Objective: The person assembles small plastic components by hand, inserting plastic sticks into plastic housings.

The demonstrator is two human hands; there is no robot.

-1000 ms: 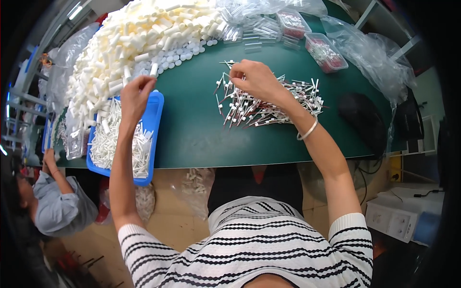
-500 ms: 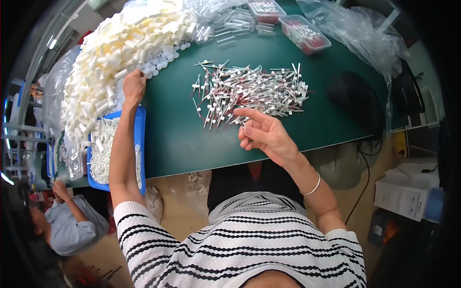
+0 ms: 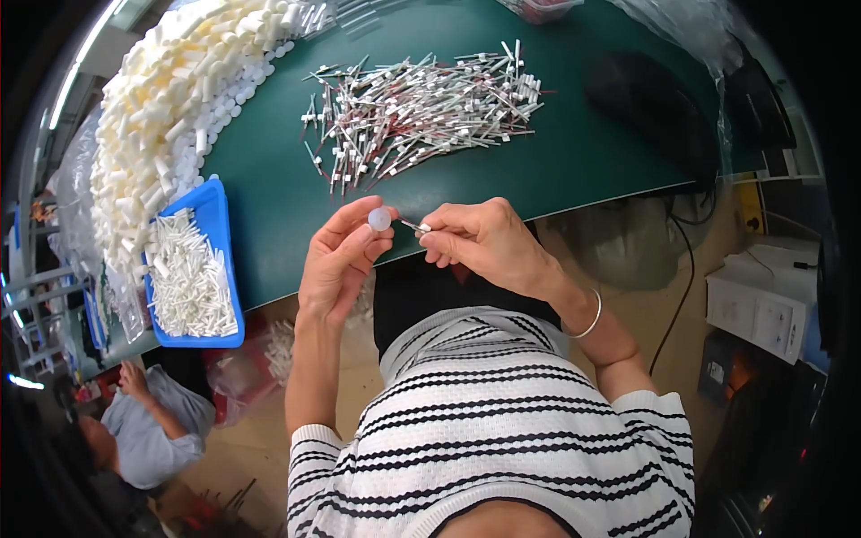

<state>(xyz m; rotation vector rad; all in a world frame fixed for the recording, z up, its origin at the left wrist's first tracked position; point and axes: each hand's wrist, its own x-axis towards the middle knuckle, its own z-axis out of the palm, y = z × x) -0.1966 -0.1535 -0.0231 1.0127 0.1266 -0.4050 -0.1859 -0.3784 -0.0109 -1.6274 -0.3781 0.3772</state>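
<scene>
Between the thumb and fingers of my left hand (image 3: 334,260) is a round, translucent white cap (image 3: 379,219). My right hand (image 3: 493,240) pinches a thin stick-like piece with a small white block (image 3: 423,229) on it. Its thin dark end points at the cap; whether the two touch I cannot make out. Both hands are close together above the table's near edge. Beyond them lies a heap of similar thin sticks (image 3: 421,117), whitish and dark red with white blocks. Loose round white caps (image 3: 215,112) lie along the edge of the heap of cream-white cylinders (image 3: 148,134).
On the left, a blue tray (image 3: 226,255) of short white tubes (image 3: 190,287) stands at the edge of the green table (image 3: 278,242). Clear plastic tubes (image 3: 359,16) and a clear box (image 3: 547,9) are at the back. A black bag-like object (image 3: 646,108) lies right. Another person (image 3: 157,421) sits lower left.
My left hand has come from the loose caps to the middle, now with a cap in it. My right hand has turned toward it, and the view has shifted.
</scene>
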